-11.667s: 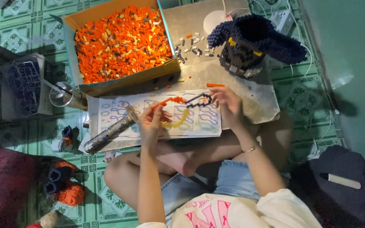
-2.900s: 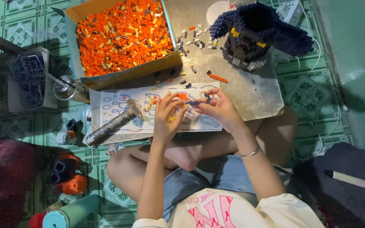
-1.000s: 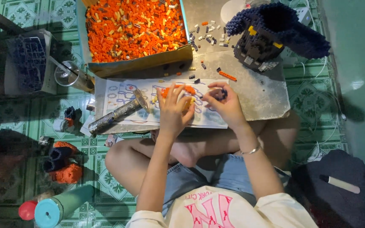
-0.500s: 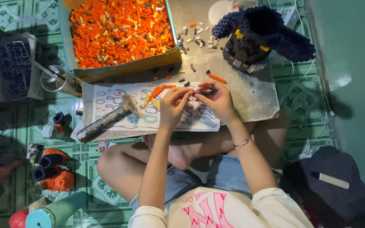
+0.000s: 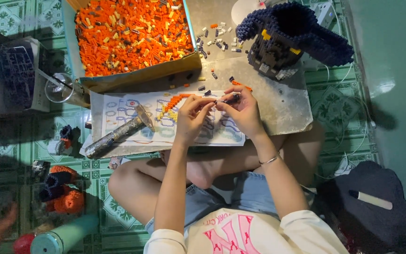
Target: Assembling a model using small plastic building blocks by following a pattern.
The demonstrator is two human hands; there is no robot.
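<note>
My left hand point(image 5: 191, 117) and my right hand point(image 5: 243, 109) meet above a printed instruction sheet point(image 5: 132, 117). Together they pinch a small dark brick piece point(image 5: 224, 99) between the fingertips. An orange curved strip of bricks point(image 5: 175, 100) lies on the sheet just left of my left hand. Behind my hands stands a dark blue brick model point(image 5: 290, 33) with yellow bits, and loose small bricks point(image 5: 214, 40) are scattered to its left.
A cardboard box of orange bricks point(image 5: 132, 35) sits at the back left. A hammer point(image 5: 118, 134) lies on the sheet's left side. On the green tiled floor are a glass point(image 5: 58, 88), small orange-and-blue builds point(image 5: 62, 190) and a teal bottle point(image 5: 64, 237). A dark bag point(image 5: 372, 207) lies right.
My hands have come together over the sheet and stay pinched on the small piece; the camera view shifted slightly.
</note>
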